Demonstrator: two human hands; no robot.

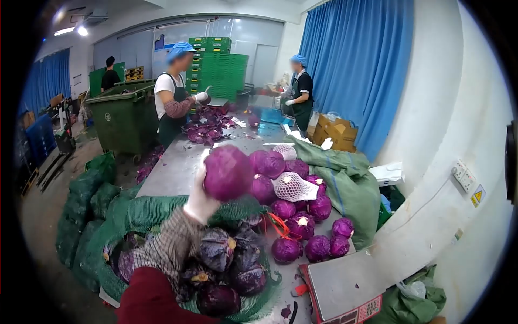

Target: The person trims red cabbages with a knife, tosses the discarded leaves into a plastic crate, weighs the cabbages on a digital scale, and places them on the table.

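Note:
My left hand point(198, 198), in a white glove with a checked cuff and maroon sleeve, is raised over the table and closed around the left side of a purple cabbage point(227, 173). The cabbage is smooth and slightly blurred. Below my forearm lies an open green mesh sack point(127, 216) with several darker, leafy purple cabbages point(217, 249) in it. To the right is a pile of several bright purple cabbages point(301, 224), with a white foam net sleeve point(295, 187) on top. My right hand is not in view.
A scale point(345, 283) stands front right. A green woven sack point(348, 183) drapes over the right edge. Leaf trimmings point(208, 129) lie farther along the metal table point(172, 171). A co-worker point(174, 97) works on the left, another person point(301, 92) at the far end. Filled sacks point(81, 216) sit on the floor.

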